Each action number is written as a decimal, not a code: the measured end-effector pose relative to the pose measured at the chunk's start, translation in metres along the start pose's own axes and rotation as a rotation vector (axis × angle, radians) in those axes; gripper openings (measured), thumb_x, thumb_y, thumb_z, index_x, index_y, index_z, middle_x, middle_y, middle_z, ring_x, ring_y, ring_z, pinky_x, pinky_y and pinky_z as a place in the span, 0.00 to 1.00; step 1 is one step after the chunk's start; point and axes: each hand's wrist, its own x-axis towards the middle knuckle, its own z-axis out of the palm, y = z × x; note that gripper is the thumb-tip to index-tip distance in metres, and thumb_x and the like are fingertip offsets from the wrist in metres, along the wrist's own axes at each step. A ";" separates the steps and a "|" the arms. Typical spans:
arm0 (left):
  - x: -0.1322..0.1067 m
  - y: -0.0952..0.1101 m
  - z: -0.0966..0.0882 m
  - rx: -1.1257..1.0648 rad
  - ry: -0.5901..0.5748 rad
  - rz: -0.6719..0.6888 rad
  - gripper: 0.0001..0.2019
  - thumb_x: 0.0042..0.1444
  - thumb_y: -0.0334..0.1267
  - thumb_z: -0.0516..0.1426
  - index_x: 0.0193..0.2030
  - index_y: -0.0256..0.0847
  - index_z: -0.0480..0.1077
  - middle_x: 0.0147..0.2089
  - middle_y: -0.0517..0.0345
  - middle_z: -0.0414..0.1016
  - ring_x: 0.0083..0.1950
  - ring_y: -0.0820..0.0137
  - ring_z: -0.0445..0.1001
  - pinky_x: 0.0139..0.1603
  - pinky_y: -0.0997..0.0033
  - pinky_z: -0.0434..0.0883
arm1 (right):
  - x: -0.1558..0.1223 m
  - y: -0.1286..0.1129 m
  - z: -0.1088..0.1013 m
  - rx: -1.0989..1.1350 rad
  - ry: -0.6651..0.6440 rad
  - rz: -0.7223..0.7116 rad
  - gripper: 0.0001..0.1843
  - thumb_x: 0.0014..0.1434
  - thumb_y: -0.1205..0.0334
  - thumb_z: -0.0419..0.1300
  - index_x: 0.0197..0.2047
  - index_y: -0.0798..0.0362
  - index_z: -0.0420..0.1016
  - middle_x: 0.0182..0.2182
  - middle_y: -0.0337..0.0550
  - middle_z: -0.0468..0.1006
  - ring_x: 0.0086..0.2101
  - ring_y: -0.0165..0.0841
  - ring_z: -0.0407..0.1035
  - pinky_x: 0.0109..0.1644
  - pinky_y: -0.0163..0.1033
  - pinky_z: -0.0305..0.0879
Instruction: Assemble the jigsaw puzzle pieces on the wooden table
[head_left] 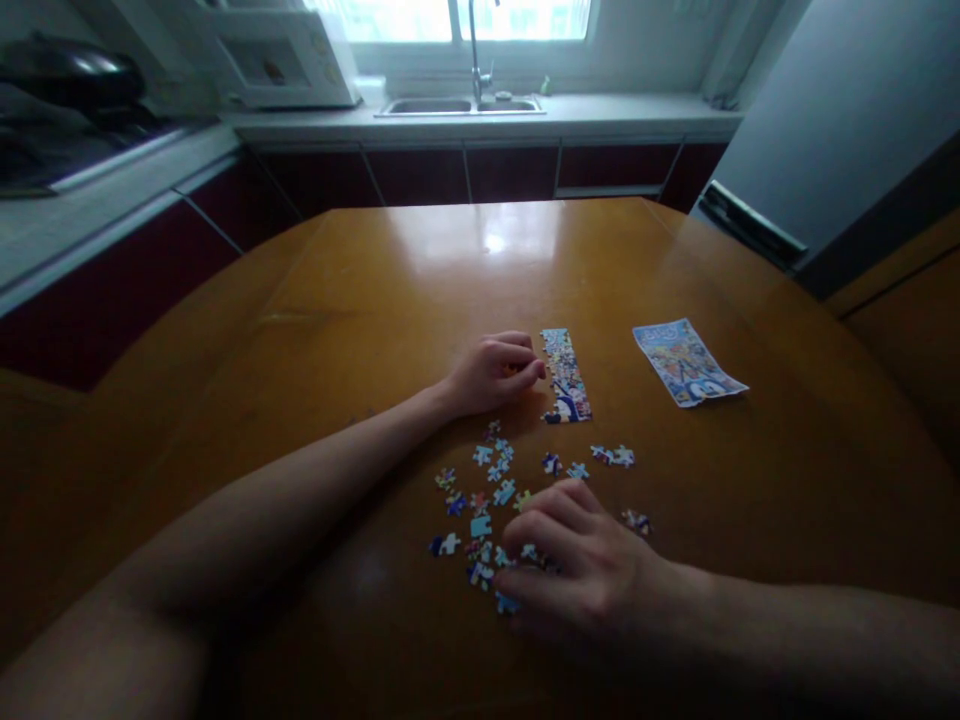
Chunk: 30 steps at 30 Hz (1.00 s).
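At the far left, a dark pan (71, 75) sits on the stove, and a white microwave (270, 60) stands on the counter along the back wall, left of the steel sink (435, 106). On the wooden table (420, 290) in front, loose jigsaw pieces (481, 526) lie scattered near the middle, many light blue, others darker or mixed in colour, several of them close together or overlapping. Beyond them, the left hand (499, 370) rests with its fingers curled inward and its thumb pointing right, just beside the left edge of the joined puzzle section (568, 375); whether it pinches a piece I cannot tell. That section is a narrow upright strip lying flat, its left side knobbed and its right side straight. Nearer the person, the right hand (570, 555) reaches in over the loose pieces, fingers bent and thumb parted from the forefinger, with pieces showing in the gap. A few pieces lie farther right, between this hand and the strip. Right of the strip lies a printed picture sheet (688, 362), slightly slanted, and behind it stands the grey refrigerator (847, 120).
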 end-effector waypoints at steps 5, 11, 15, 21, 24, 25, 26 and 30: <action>0.000 0.002 0.000 0.019 -0.012 0.007 0.14 0.66 0.37 0.55 0.32 0.38 0.79 0.28 0.58 0.67 0.28 0.75 0.65 0.28 0.72 0.63 | -0.005 -0.007 0.011 -0.075 -0.222 -0.030 0.05 0.66 0.61 0.61 0.42 0.53 0.76 0.44 0.46 0.76 0.43 0.38 0.63 0.48 0.47 0.57; 0.000 0.000 0.001 0.025 -0.013 0.023 0.14 0.66 0.36 0.55 0.31 0.38 0.78 0.28 0.58 0.67 0.29 0.75 0.65 0.29 0.72 0.64 | -0.001 -0.008 0.007 -0.084 -0.330 0.011 0.07 0.69 0.61 0.58 0.43 0.54 0.75 0.43 0.48 0.75 0.45 0.41 0.62 0.49 0.48 0.55; 0.001 -0.001 0.001 0.009 -0.012 0.026 0.14 0.66 0.36 0.56 0.31 0.38 0.78 0.28 0.58 0.67 0.28 0.75 0.65 0.29 0.72 0.64 | 0.001 -0.011 0.006 -0.114 -0.374 0.039 0.07 0.69 0.61 0.57 0.43 0.55 0.74 0.43 0.49 0.74 0.44 0.42 0.61 0.49 0.48 0.56; 0.001 0.001 0.000 0.011 -0.011 0.026 0.14 0.66 0.36 0.56 0.32 0.38 0.79 0.28 0.58 0.67 0.28 0.75 0.66 0.28 0.73 0.64 | 0.001 -0.012 0.001 -0.116 -0.360 -0.010 0.07 0.70 0.63 0.55 0.44 0.55 0.73 0.43 0.49 0.75 0.43 0.40 0.61 0.50 0.48 0.56; 0.001 0.001 0.000 0.016 -0.013 0.028 0.14 0.66 0.36 0.56 0.32 0.38 0.79 0.28 0.58 0.67 0.28 0.75 0.66 0.29 0.73 0.64 | -0.002 -0.012 0.004 -0.078 -0.321 -0.071 0.07 0.69 0.64 0.55 0.39 0.53 0.72 0.38 0.45 0.76 0.42 0.38 0.62 0.51 0.48 0.56; 0.001 0.001 0.000 0.017 -0.014 0.027 0.14 0.66 0.36 0.56 0.32 0.38 0.79 0.28 0.58 0.67 0.29 0.75 0.66 0.29 0.72 0.64 | -0.003 -0.012 0.006 -0.057 -0.305 -0.092 0.07 0.69 0.64 0.56 0.37 0.53 0.71 0.35 0.43 0.76 0.41 0.37 0.63 0.52 0.48 0.56; 0.001 0.000 0.000 0.018 -0.015 0.027 0.14 0.66 0.37 0.56 0.32 0.38 0.79 0.28 0.58 0.67 0.29 0.75 0.66 0.29 0.72 0.64 | -0.003 -0.011 0.007 -0.026 -0.289 -0.107 0.07 0.68 0.65 0.57 0.35 0.52 0.70 0.33 0.41 0.75 0.39 0.36 0.63 0.51 0.47 0.57; -0.001 -0.002 0.000 0.023 -0.021 0.022 0.14 0.67 0.38 0.55 0.32 0.39 0.79 0.28 0.58 0.67 0.29 0.74 0.66 0.30 0.72 0.64 | 0.002 0.003 0.005 0.254 -0.110 0.101 0.07 0.66 0.65 0.60 0.34 0.52 0.71 0.29 0.38 0.76 0.33 0.31 0.66 0.42 0.41 0.61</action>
